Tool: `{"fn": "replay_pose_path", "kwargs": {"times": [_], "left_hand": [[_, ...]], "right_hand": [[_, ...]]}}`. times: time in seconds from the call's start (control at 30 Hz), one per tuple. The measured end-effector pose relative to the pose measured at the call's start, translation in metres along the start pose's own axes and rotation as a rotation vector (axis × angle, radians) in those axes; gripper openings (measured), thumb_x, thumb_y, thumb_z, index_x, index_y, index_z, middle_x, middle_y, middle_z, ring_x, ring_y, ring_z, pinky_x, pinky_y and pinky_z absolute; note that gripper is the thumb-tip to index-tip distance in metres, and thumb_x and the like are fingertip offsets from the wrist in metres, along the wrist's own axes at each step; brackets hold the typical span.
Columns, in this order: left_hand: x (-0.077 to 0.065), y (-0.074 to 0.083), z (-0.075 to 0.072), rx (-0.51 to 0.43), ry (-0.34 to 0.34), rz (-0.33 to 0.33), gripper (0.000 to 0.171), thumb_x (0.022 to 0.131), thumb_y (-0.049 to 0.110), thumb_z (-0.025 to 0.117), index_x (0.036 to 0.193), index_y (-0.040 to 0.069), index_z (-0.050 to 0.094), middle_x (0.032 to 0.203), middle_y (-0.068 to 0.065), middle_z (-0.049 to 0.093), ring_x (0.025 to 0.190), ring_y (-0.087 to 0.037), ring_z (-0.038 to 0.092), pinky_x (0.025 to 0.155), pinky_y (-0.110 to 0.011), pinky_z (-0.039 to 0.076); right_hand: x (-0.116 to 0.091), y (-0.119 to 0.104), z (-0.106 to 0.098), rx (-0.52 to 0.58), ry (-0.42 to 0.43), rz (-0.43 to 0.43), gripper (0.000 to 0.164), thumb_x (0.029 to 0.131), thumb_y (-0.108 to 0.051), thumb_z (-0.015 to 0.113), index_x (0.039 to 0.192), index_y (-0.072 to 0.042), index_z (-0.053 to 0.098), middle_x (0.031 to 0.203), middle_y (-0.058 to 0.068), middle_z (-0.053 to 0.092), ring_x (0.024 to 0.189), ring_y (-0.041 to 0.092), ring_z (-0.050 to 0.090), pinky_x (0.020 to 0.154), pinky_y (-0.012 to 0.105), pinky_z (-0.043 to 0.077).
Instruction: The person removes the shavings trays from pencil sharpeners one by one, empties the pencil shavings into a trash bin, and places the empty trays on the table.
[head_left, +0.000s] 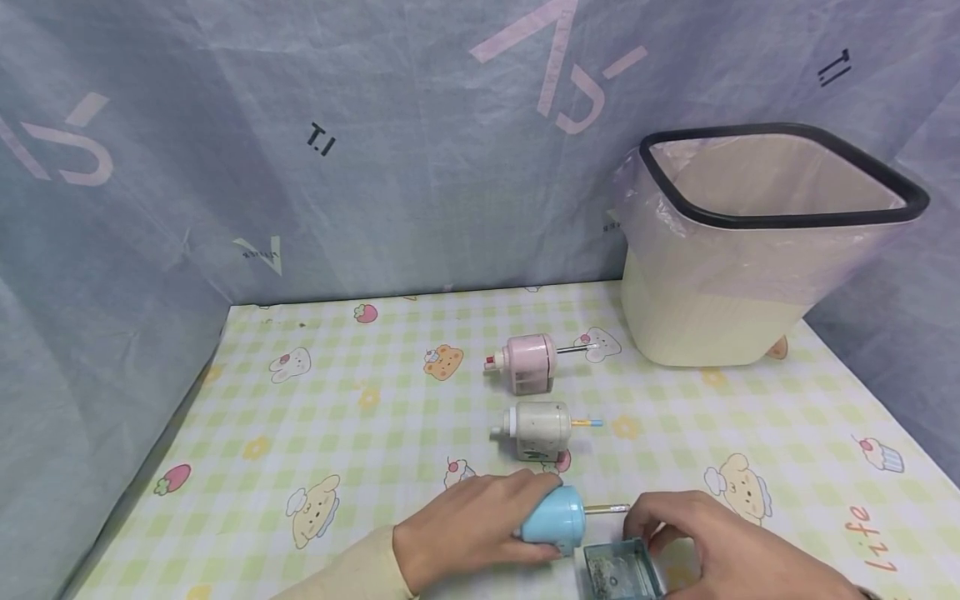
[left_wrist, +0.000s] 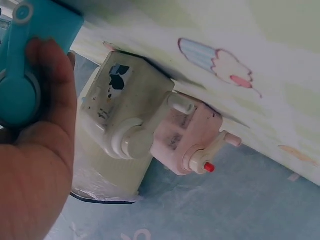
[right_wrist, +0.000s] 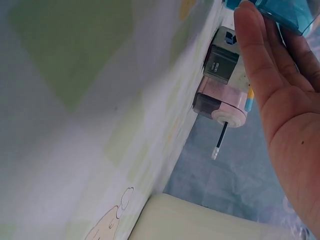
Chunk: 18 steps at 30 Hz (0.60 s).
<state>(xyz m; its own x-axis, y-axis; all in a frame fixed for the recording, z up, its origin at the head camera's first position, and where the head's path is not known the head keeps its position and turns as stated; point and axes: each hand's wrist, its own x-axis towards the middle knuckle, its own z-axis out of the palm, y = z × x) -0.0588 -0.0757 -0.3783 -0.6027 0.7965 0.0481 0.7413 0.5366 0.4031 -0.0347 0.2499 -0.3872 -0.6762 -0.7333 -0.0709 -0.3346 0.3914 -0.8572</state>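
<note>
One bin, far right on the counter, lined with a clear bag; bottom hidden from me. One small drawer, near side, dark specks inside. Left hand: fingers curled round the blue sharpener. Right hand: fingers holding the drawer by its far right corner, just right of and nearer than the blue sharpener. Sharpeners counted: three, in a row near to far, blue, white, pink. Pencils counted: three, one per sharpener, each sticking out to the right.
</note>
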Motion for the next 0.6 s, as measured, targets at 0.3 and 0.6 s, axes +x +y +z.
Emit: {"fn": "replay_pose_path", "kwargs": {"times": [0.3, 0.6], "left_hand": [[0.000, 0.005, 0.008, 0.182, 0.069, 0.067, 0.055, 0.099, 0.045, 0.077, 0.138, 0.014, 0.054, 0.100, 0.009, 0.056, 0.077, 0.003, 0.047, 0.063, -0.011, 0.041], [-0.003, 0.006, 0.010, 0.196, 0.084, 0.071, 0.056, 0.100, 0.046, 0.075, 0.140, 0.014, 0.052, 0.100, 0.008, 0.053, 0.075, 0.002, 0.044, 0.061, -0.011, 0.039]], "right_hand": [[-0.003, -0.004, -0.006, -0.007, 0.021, -0.016, 0.042, 0.085, -0.016, 0.088, 0.121, -0.027, 0.069, 0.115, -0.010, 0.071, 0.105, 0.008, 0.068, 0.082, 0.028, 0.056], [0.000, -0.001, -0.014, 0.002, 0.072, -0.229, 0.047, 0.083, -0.009, 0.091, 0.122, -0.022, 0.068, 0.116, -0.005, 0.071, 0.099, 0.013, 0.068, 0.079, 0.030, 0.058]]}}
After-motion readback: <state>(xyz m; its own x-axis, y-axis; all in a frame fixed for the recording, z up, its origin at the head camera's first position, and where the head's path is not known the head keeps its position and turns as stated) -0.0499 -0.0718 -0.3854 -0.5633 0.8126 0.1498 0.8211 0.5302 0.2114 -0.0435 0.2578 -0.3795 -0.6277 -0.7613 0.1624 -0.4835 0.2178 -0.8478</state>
